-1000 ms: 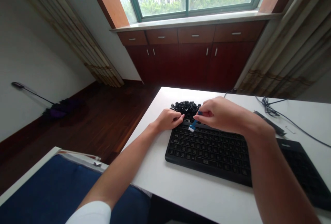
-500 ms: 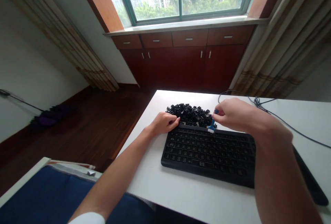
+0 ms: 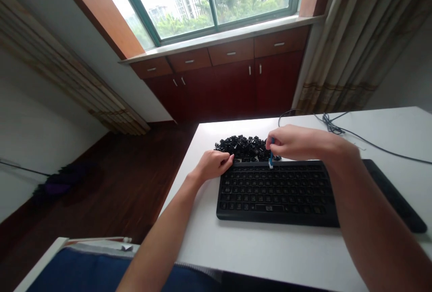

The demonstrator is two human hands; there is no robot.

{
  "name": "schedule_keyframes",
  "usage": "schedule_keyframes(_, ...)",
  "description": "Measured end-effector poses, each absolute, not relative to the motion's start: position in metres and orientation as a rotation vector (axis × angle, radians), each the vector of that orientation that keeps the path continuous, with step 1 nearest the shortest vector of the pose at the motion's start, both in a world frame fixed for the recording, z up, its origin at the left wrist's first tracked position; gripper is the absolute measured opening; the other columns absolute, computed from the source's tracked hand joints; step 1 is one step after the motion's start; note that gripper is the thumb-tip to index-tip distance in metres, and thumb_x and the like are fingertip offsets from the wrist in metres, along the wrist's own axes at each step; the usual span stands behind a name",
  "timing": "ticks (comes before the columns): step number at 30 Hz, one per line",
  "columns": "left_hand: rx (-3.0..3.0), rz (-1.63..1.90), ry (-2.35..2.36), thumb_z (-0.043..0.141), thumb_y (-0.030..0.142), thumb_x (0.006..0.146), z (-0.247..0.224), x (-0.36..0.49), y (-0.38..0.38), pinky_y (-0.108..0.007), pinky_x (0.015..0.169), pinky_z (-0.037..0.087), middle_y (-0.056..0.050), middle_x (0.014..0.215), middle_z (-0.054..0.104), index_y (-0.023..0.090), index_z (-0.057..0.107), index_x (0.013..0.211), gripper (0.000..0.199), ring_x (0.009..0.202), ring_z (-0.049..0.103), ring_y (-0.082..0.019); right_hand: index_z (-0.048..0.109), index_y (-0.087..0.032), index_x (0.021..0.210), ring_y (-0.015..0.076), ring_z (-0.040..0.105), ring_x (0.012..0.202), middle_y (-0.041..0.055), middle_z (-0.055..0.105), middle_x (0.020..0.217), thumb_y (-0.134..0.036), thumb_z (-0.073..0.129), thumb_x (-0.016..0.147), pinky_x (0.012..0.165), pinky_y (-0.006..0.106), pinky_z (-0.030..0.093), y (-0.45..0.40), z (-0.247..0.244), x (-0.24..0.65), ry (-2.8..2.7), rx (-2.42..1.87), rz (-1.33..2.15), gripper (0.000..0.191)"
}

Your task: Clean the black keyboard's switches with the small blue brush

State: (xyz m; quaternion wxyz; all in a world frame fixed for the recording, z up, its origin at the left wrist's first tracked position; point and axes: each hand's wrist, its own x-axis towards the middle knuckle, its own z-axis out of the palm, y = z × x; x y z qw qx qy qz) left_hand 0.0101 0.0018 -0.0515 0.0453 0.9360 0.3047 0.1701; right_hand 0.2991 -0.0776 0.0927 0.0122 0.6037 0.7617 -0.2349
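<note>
A black HP keyboard (image 3: pixel 273 197) lies on the white table (image 3: pixel 270 247), and a heap of small black keycaps (image 3: pixel 245 147) sits against its top edge. My right hand (image 3: pixel 293 143) pinches a small blue tool with a white tip (image 3: pixel 271 159), which hangs just above the keyboard's top edge. My left hand (image 3: pixel 214 165) rests curled at the keyboard's top left corner, its fingertips beside the heap. Whether those fingers hold anything small is hidden.
A dark flat keyboard-like slab (image 3: pixel 394 193) lies under my right forearm, and a coiled black cable (image 3: pixel 332 125) runs along the table's far side. Beyond the table stand red-brown cabinets (image 3: pixel 229 85) under a window. A blue seat (image 3: pixel 91 274) is at lower left.
The tool has moved rightward along the keyboard's top edge with my right hand. My view has swung left and upward, and the left hand stays at the corner.
</note>
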Motion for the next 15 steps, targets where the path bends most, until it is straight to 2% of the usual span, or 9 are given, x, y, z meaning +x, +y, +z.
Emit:
schedule_keyframes(4,2.871,0.511,0.950,0.043,0.042,0.105,-0.048,0.003,-0.001,-0.030,0.054,0.023,0.002,0.052,0.052,0.020,0.047,0.060,0.050,0.046,0.043,-0.012,0.074,-0.023,0.102,0.0186,0.063,0.077,0.0044,0.075,0.090,-0.032,0.053,0.089,0.062,0.029,0.042,-0.079,0.098,0.291,2.419,1.820,-0.843,0.026)
schedule_keyframes(9,2.880,0.507,0.997,0.042,0.043,0.105,-0.043,-0.004,-0.010,-0.031,0.054,0.022,0.000,0.056,0.059,0.020,0.051,0.062,0.050,0.048,0.047,-0.013,0.071,-0.020,0.109,0.0182,0.066,0.084,0.0052,0.076,0.098,-0.039,0.053,0.093,0.069,0.027,0.046,-0.080,0.102,0.270,2.511,1.723,-1.023,0.030)
schedule_keyframes(15,2.897,0.490,1.010,0.041,0.045,0.106,-0.043,-0.003,-0.012,-0.032,0.055,0.021,-0.001,0.057,0.060,0.020,0.053,0.063,0.050,0.049,0.051,-0.014,0.072,-0.020,0.103,0.0185,0.065,0.083,0.0053,0.076,0.096,-0.045,0.045,0.098,0.071,0.029,0.045,-0.080,0.091,0.267,2.467,1.660,-0.985,0.037)
